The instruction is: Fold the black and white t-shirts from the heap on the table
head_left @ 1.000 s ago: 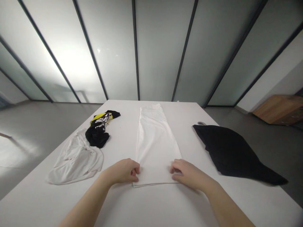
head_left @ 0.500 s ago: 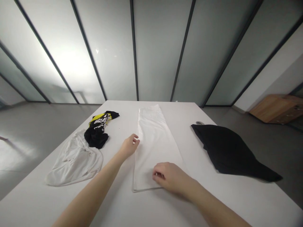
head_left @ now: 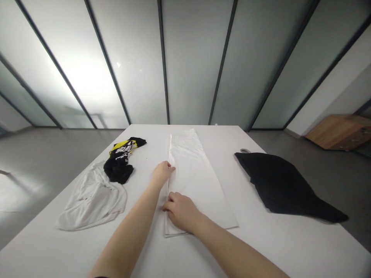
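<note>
A folded white garment (head_left: 197,173) lies lengthwise in a long flat strip down the middle of the table. My left hand (head_left: 162,172) is at its left edge about halfway up, thumb and fingers closed in a pinch on the cloth. Lower on the same edge is my right hand (head_left: 181,208), its palm over the garment and its curled fingers closed at the border. The fingertips of the right hand are partly hidden. Slight wrinkles show near the garment's far end.
A crumpled white cloth (head_left: 92,200) and a black garment with yellow and white print (head_left: 118,170) lie at the left on the white table (head_left: 145,255). At the right are a folded black garment (head_left: 284,185) and a grey tape roll (head_left: 245,150).
My right hand has moved left across the garment from its lower middle to its left edge. My left hand has shifted slightly right and up, closing on the edge.
</note>
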Tool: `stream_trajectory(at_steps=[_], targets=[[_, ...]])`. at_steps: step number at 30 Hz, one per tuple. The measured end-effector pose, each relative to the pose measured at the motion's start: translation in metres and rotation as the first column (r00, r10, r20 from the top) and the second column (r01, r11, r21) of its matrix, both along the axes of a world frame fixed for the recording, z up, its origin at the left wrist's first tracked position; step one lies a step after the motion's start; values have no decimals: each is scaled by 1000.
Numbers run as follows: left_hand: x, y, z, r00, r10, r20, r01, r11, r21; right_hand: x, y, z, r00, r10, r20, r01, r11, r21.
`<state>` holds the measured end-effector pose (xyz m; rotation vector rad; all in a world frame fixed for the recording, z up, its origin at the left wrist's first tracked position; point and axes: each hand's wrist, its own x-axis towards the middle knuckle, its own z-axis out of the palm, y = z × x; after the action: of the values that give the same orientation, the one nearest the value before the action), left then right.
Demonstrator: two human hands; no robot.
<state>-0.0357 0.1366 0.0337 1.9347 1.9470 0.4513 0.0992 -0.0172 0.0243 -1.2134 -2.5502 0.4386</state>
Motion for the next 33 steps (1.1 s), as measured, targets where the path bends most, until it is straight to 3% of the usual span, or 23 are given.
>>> stream_trajectory(at_steps=[21,25,30,33], targets=[[-8,7,-3,996,-78,-48,81,995,62,4,2,-4,986,105,-132,-95,992,81],[-10,5,-4,992,-89,-86,95,993,68,6,2,-5,952,227,-205,-216,974,74],[-14,5,-2,989,-125,-84,131,989,71,8,2,-5,855,430,-289,-446,895,14],[-18,2,-2,988,-142,-59,147,985,86,12,3,2,834,409,-370,-456,889,-44]])
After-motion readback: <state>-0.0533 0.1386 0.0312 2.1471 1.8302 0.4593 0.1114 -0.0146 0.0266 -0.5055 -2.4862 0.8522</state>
